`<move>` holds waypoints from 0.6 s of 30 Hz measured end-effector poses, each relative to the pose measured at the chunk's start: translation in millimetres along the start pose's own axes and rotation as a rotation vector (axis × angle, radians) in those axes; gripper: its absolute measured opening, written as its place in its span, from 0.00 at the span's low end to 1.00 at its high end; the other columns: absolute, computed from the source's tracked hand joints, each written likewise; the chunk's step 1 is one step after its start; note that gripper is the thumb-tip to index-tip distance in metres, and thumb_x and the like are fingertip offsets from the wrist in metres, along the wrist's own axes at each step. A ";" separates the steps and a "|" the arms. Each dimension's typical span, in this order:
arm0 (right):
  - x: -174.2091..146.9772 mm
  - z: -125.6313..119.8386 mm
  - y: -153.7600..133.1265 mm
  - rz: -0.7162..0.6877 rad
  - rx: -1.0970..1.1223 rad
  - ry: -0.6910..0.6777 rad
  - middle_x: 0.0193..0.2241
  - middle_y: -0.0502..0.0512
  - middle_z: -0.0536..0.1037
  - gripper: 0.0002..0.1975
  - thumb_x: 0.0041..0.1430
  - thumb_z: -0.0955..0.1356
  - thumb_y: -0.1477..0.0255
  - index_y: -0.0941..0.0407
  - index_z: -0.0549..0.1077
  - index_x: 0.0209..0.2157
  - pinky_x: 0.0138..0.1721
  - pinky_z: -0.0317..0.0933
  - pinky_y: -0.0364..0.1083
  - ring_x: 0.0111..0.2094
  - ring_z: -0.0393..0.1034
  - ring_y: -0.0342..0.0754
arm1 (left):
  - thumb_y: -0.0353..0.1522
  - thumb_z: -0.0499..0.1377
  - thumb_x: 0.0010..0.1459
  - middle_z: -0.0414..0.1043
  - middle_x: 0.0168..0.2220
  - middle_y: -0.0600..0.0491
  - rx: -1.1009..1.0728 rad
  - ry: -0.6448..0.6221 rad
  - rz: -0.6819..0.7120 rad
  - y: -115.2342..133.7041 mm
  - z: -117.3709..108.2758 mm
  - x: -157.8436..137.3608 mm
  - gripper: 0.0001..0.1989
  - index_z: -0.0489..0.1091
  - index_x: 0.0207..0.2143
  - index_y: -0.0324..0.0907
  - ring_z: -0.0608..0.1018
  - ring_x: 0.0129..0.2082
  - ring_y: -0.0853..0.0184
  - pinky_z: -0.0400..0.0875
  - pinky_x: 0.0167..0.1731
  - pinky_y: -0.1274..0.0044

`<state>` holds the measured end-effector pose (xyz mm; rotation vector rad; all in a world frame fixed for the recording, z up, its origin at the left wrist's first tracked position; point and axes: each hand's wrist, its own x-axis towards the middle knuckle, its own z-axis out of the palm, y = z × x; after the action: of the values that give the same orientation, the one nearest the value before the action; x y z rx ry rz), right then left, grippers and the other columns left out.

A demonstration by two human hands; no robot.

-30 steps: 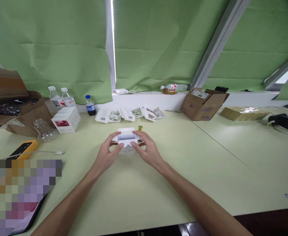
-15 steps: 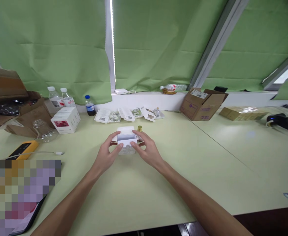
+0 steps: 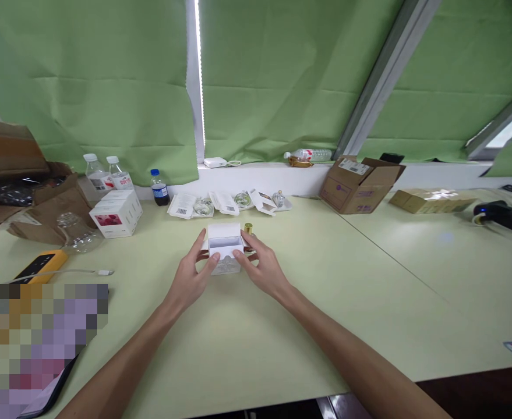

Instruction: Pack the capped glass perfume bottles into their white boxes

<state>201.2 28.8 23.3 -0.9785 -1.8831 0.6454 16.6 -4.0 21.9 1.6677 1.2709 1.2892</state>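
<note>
A small white carton [image 3: 226, 265] stands on the table in front of me, its top lid raised at the back and its mouth facing up. My left hand [image 3: 189, 273] grips its left side, thumb at the front edge. On the opposite side my right hand [image 3: 265, 267] holds it in the same way, thumb on the front rim. Just behind my right fingers is a small bottle with a gold cap [image 3: 248, 227], its body mostly hidden. The bottom of the carton's inside is not visible.
Opened packages with small glass bottles [image 3: 203, 206] line the back. White boxes [image 3: 118, 214], a clear jar [image 3: 78, 233] and a dark drink bottle [image 3: 160, 189] stand left, near a phone [image 3: 63, 378]. At right are a brown cardboard box [image 3: 356, 186] and a yellowish pack [image 3: 433, 201].
The carton's back lid has risen more upright. My fingertips have moved off the lid to the carton's sides, while my thumbs stay at the front rim.
</note>
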 end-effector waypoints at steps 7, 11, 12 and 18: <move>0.1 -0.6 -2.8 -0.008 -0.005 -0.022 0.46 0.57 0.73 0.22 0.61 0.62 0.61 0.51 0.64 0.55 0.31 0.69 0.44 0.40 0.69 0.49 | 0.42 0.52 0.60 0.66 0.55 0.48 -0.029 -0.053 0.002 5.5 0.6 -0.2 0.27 0.55 0.60 0.47 0.73 0.49 0.60 0.72 0.43 0.70; 0.7 -2.9 -2.2 -0.012 -0.003 -0.029 0.48 0.58 0.72 0.23 0.62 0.62 0.60 0.51 0.63 0.56 0.31 0.69 0.44 0.41 0.69 0.49 | 0.42 0.59 0.54 0.67 0.53 0.49 0.021 -0.020 0.003 1.7 0.4 0.9 0.30 0.56 0.58 0.49 0.74 0.48 0.60 0.72 0.44 0.70; 0.8 -3.2 -2.0 -0.011 -0.002 -0.031 0.48 0.58 0.71 0.23 0.62 0.61 0.60 0.51 0.63 0.56 0.31 0.69 0.44 0.41 0.69 0.49 | 0.42 0.60 0.53 0.67 0.54 0.49 0.029 -0.018 0.012 0.3 0.4 1.2 0.31 0.56 0.58 0.49 0.74 0.48 0.61 0.71 0.44 0.69; 0.5 -3.6 -2.3 -0.009 0.011 -0.041 0.50 0.58 0.70 0.23 0.62 0.61 0.60 0.51 0.62 0.57 0.33 0.70 0.45 0.42 0.68 0.49 | 0.39 0.60 0.54 0.73 0.45 0.47 0.004 0.040 -0.021 -11.3 0.8 3.8 0.37 0.45 0.62 0.46 0.76 0.45 0.61 0.71 0.45 0.67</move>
<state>203.4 28.1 27.0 -0.9562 -1.9167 0.6747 14.2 3.1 12.6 1.6346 1.3125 1.3140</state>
